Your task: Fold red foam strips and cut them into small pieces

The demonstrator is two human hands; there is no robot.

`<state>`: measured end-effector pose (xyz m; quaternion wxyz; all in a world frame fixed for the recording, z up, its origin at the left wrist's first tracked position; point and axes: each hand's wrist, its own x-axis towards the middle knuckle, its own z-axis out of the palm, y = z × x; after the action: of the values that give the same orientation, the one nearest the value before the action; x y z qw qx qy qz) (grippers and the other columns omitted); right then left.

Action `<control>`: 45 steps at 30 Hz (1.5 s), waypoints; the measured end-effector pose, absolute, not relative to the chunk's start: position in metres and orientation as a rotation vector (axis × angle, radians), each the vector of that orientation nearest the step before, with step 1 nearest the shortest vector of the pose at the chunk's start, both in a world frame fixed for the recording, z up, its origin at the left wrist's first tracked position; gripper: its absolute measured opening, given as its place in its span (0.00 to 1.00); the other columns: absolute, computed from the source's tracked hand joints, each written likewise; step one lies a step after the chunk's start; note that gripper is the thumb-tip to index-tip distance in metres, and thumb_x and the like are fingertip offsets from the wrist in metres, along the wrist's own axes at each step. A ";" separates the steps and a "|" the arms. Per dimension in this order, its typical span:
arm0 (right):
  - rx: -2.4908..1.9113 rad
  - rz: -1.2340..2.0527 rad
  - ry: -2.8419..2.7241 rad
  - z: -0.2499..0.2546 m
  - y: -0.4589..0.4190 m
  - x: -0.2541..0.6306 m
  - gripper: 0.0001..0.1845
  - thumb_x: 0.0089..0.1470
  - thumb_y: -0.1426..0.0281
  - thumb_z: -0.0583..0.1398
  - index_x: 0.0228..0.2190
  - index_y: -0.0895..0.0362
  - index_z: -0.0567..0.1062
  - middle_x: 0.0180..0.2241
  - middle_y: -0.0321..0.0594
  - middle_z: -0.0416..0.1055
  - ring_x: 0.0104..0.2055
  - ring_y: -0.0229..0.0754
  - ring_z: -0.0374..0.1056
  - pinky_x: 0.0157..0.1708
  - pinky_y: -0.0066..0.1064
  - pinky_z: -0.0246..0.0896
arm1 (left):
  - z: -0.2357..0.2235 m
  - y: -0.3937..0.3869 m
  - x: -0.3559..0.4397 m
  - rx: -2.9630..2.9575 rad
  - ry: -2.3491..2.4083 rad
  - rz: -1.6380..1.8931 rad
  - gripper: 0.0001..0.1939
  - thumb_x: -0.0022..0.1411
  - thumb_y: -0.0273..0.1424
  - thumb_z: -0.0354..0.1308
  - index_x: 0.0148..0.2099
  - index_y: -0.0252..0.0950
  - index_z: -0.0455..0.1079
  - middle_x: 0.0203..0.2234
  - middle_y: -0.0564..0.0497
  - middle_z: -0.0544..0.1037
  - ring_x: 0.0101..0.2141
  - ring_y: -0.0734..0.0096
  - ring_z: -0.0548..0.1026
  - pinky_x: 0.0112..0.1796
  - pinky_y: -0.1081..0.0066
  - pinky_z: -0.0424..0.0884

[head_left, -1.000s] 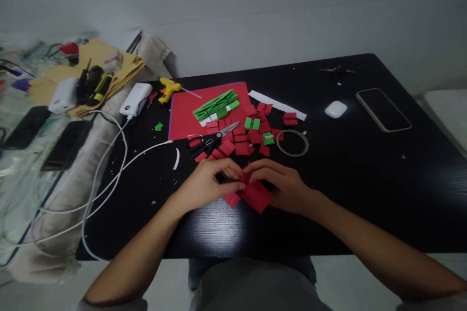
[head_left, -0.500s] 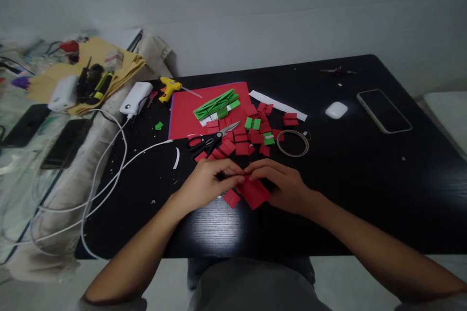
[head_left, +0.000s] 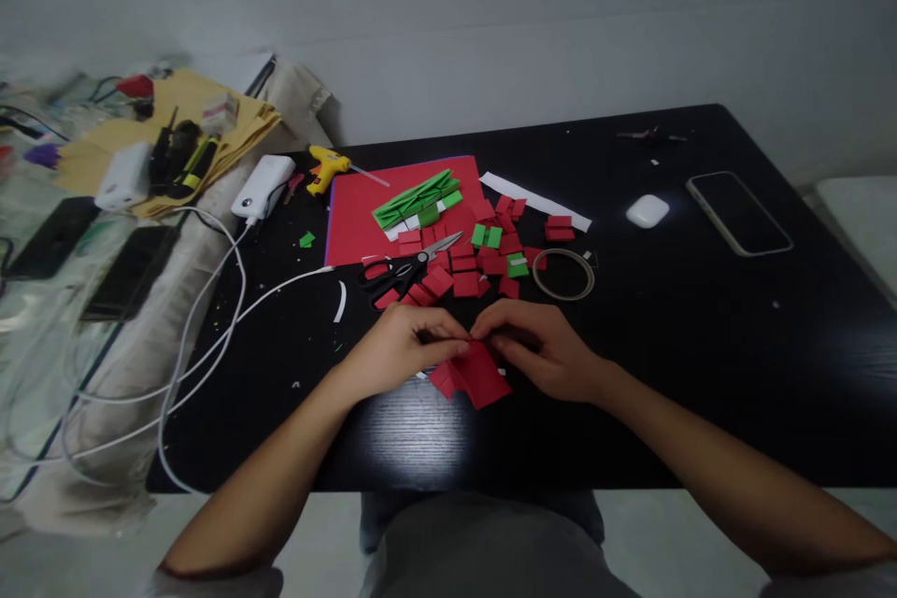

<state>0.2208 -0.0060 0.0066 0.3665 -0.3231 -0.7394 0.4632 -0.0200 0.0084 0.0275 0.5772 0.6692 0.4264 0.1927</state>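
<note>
A piece of red paper (head_left: 483, 377) hangs between my two hands near the front of the table. My left hand (head_left: 401, 343) pinches its upper left edge between thumb and fingers. At the top of the sheet, the fingertips of my right hand (head_left: 548, 348) are closed on the edge. Partly behind the sheet lies a small folded red paper piece (head_left: 443, 380). Just beyond my hands are several folded red pieces (head_left: 465, 284), a few green ones (head_left: 486, 236) and black-handled scissors (head_left: 413, 267).
Red sheets (head_left: 350, 229) carry folded green paper (head_left: 419, 199). A yellow glue gun (head_left: 326, 170), white power bank (head_left: 263, 187) and white cable (head_left: 242, 318) are leftward. Rightward lie a tape ring (head_left: 590, 280), white earbud case (head_left: 647, 211) and phone (head_left: 739, 213).
The red paper has turned and swung slightly left, now overlapping the small folded piece. My right thumb has drawn back from the sheet's face.
</note>
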 end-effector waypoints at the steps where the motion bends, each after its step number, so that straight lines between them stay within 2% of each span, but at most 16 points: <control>1: -0.864 1.246 -1.876 0.007 -0.005 0.221 0.10 0.61 0.77 0.58 0.41 0.57 0.79 0.37 0.42 0.79 0.36 0.40 0.76 0.35 0.29 0.70 | 0.028 0.009 -0.020 1.540 0.994 0.437 0.07 0.64 0.32 0.67 0.41 0.34 0.81 0.32 0.50 0.85 0.31 0.72 0.80 0.34 0.75 0.72; 3: -0.899 1.337 -1.836 0.007 -0.004 0.221 0.08 0.62 0.75 0.60 0.40 0.57 0.80 0.35 0.40 0.78 0.34 0.39 0.75 0.34 0.28 0.69 | 0.028 0.009 -0.019 1.495 0.990 0.401 0.07 0.64 0.32 0.67 0.40 0.33 0.81 0.32 0.49 0.85 0.31 0.72 0.80 0.34 0.75 0.72; 8: -0.781 1.439 -1.868 0.007 -0.002 0.220 0.11 0.60 0.79 0.59 0.40 0.58 0.81 0.39 0.43 0.77 0.39 0.40 0.75 0.39 0.30 0.69 | 0.026 0.011 -0.019 1.423 0.946 0.355 0.08 0.61 0.31 0.67 0.40 0.32 0.81 0.31 0.48 0.85 0.30 0.73 0.79 0.33 0.76 0.71; 12: -0.713 1.455 -1.898 0.008 -0.001 0.221 0.09 0.60 0.78 0.61 0.37 0.59 0.82 0.38 0.43 0.76 0.39 0.39 0.74 0.40 0.29 0.67 | 0.024 0.011 -0.019 1.388 0.890 0.344 0.07 0.61 0.29 0.67 0.40 0.31 0.81 0.31 0.49 0.84 0.30 0.74 0.78 0.33 0.76 0.71; 19: -0.717 1.568 -1.898 0.007 -0.003 0.221 0.07 0.63 0.74 0.61 0.37 0.61 0.81 0.34 0.40 0.77 0.34 0.36 0.72 0.36 0.26 0.65 | 0.022 0.011 -0.019 1.332 0.823 0.278 0.07 0.61 0.29 0.66 0.40 0.32 0.81 0.30 0.50 0.84 0.28 0.75 0.76 0.32 0.76 0.69; 24: -0.729 1.567 -1.900 0.007 -0.003 0.221 0.07 0.64 0.73 0.61 0.37 0.60 0.81 0.33 0.40 0.77 0.33 0.36 0.72 0.35 0.26 0.64 | 0.021 0.011 -0.019 1.319 0.825 0.269 0.07 0.60 0.29 0.66 0.40 0.32 0.81 0.31 0.50 0.84 0.29 0.75 0.76 0.32 0.76 0.69; 35: -0.779 1.755 -1.680 0.006 -0.004 0.220 0.08 0.60 0.75 0.64 0.43 0.59 0.79 0.40 0.42 0.78 0.41 0.40 0.76 0.43 0.31 0.70 | 0.025 0.012 -0.021 1.303 0.864 0.337 0.07 0.62 0.31 0.66 0.40 0.31 0.79 0.30 0.50 0.83 0.28 0.76 0.76 0.31 0.76 0.69; 40: -0.720 1.702 -1.749 0.007 -0.004 0.221 0.12 0.60 0.73 0.66 0.46 0.58 0.79 0.43 0.43 0.76 0.43 0.41 0.76 0.44 0.33 0.72 | 0.027 0.013 -0.022 1.320 0.861 0.329 0.06 0.62 0.29 0.65 0.39 0.31 0.79 0.29 0.51 0.82 0.27 0.77 0.75 0.31 0.77 0.69; 45: -0.674 1.555 -1.926 0.012 -0.005 0.220 0.08 0.56 0.77 0.65 0.40 0.57 0.78 0.40 0.41 0.74 0.38 0.38 0.74 0.39 0.29 0.71 | 0.024 0.012 -0.021 1.369 0.835 0.275 0.07 0.61 0.29 0.65 0.40 0.32 0.80 0.32 0.49 0.84 0.30 0.74 0.77 0.34 0.76 0.70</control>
<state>0.2205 -0.0049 0.0118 0.2839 -0.2518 -0.7199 0.5812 -0.0207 0.0116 0.0238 0.6870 0.6115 0.3728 0.1229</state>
